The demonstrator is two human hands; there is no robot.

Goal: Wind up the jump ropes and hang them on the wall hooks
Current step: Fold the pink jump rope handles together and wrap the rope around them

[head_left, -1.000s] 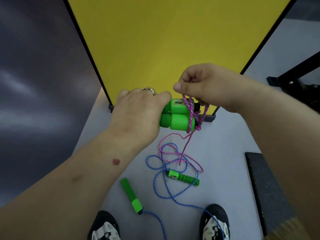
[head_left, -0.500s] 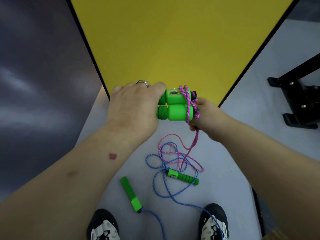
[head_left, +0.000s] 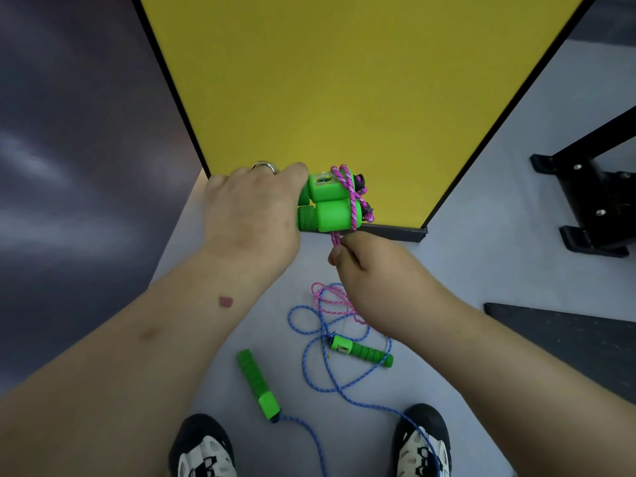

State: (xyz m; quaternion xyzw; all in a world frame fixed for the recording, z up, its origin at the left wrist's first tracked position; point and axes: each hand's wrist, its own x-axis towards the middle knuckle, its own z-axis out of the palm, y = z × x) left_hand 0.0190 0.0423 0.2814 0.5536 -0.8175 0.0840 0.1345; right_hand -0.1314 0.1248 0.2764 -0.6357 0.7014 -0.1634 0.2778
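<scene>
The pink rope (head_left: 347, 187) now sits as a few turns around the paired green handles (head_left: 327, 204), which the left hand (head_left: 251, 215) grips in front of the yellow panel (head_left: 344, 80). The right hand (head_left: 368, 266) has dropped from above the handles to just below them, pinching the strand taut, apparently mid-wrap. Loose pink slack and the unwound blue rope (head_left: 320, 366) lie on the floor (head_left: 499, 253) beneath.

Two jump ropes, one pink braided cord (head_left: 346, 187), one blue braided cord (head_left: 320, 370), four bright green plastic handles (head_left: 327, 204), two black-and-white shoes (head_left: 203, 449), two hands (head_left: 251, 211).
</scene>
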